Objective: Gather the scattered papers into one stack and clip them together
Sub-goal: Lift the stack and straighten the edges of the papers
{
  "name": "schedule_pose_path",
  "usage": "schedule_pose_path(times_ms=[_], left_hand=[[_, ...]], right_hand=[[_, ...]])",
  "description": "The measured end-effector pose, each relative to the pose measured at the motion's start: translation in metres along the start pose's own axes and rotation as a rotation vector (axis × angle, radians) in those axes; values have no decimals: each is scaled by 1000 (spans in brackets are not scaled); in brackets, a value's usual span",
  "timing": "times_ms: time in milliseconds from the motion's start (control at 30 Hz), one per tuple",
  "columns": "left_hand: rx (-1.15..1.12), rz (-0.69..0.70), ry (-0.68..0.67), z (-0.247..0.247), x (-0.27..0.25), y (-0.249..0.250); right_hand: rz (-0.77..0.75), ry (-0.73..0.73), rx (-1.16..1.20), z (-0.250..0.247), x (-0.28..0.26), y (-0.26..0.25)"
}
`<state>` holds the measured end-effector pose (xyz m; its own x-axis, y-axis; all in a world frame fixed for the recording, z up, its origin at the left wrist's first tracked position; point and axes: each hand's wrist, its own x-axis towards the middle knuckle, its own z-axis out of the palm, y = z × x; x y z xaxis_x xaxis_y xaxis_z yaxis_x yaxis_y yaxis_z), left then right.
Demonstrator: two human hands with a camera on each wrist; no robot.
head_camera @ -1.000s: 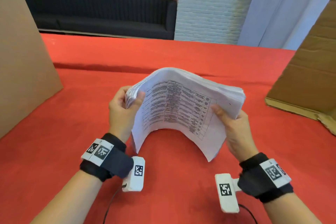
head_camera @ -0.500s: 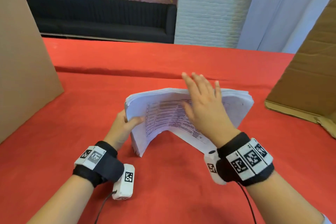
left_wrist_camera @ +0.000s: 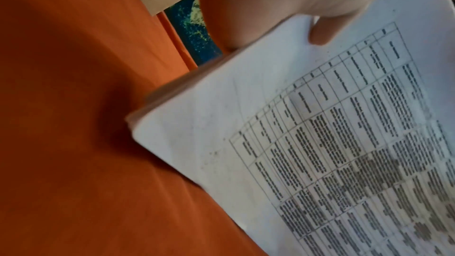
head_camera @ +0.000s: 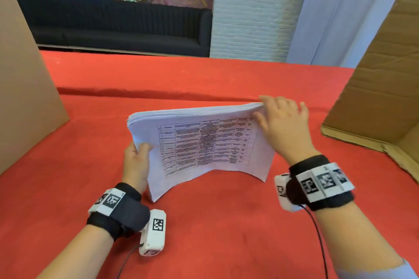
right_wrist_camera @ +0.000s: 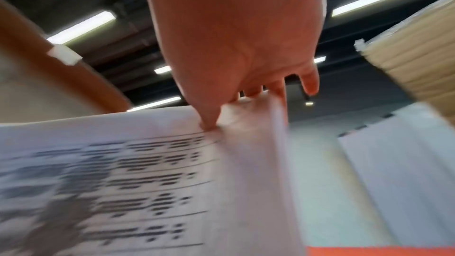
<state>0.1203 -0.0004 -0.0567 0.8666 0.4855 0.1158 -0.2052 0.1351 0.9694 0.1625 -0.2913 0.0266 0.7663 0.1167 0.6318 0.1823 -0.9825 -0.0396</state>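
A thick stack of white papers (head_camera: 204, 142) with a printed table on its front sheet stands on its long edge on the red table (head_camera: 204, 222), leaning back and bowed. My left hand (head_camera: 137, 161) grips the stack's left edge, thumb on the front sheet; the left wrist view shows that thumb (left_wrist_camera: 322, 32) on the papers (left_wrist_camera: 295, 143). My right hand (head_camera: 283, 120) lies with straight fingers over the stack's top right corner, thumb against the front. In the blurred right wrist view, my right hand's fingers (right_wrist_camera: 248, 92) rest on the papers' (right_wrist_camera: 147, 172) top edge. No clip is visible.
A tall cardboard panel (head_camera: 22, 86) stands at the left of the table. An open cardboard box (head_camera: 385, 86) stands at the right, its flap near my right hand. A dark sofa (head_camera: 113, 27) and a white brick pillar (head_camera: 254, 11) lie beyond the table's far edge.
My right hand let go of the stack's right side, passed flat over the top, and now rests at the top right corner. The stack straightened from bent to standing on edge.
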Motion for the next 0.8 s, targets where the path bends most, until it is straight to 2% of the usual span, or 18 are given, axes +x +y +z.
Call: schedule_pose_path(times_ms=[33,67,133,167,233,333,400,433,467,533,600,667,733,800], left_hand=[[-2,13,13,0,1,0],[-10,39,21,1,0,1],[-19,109,29,3,-1,1],[-29,152,31,4,-2,2],[-42,247,46,10,-4,6],[-97,388,64,19,-5,23],[-120,374,77,18,3,31],[-141,315,52,13,9,29],[-146,243,-27,7,15,25],[-84,99,-253,-7,22,15],[-5,4,-415,-16,23,3],[56,-48,-459,-17,22,-2],[58,-53,-464,-13,19,-1],[51,-44,-468,-10,17,1]], right_hand=[[120,-70,184,0,1,16],[273,-164,465,-3,1,27],[552,-298,1144,-2,-7,37],[599,-356,1362,5,-15,39],[559,-389,1540,13,-28,28],[481,-197,1573,5,-26,12],[410,-149,1607,-4,-18,14],[379,-180,1596,-6,-15,17],[356,-236,1546,-5,-17,21],[322,-314,1371,-1,-26,26],[344,-175,1132,0,-35,27],[305,111,926,-7,-36,21],[82,294,701,-11,-35,14],[-106,316,204,-6,-30,13]])
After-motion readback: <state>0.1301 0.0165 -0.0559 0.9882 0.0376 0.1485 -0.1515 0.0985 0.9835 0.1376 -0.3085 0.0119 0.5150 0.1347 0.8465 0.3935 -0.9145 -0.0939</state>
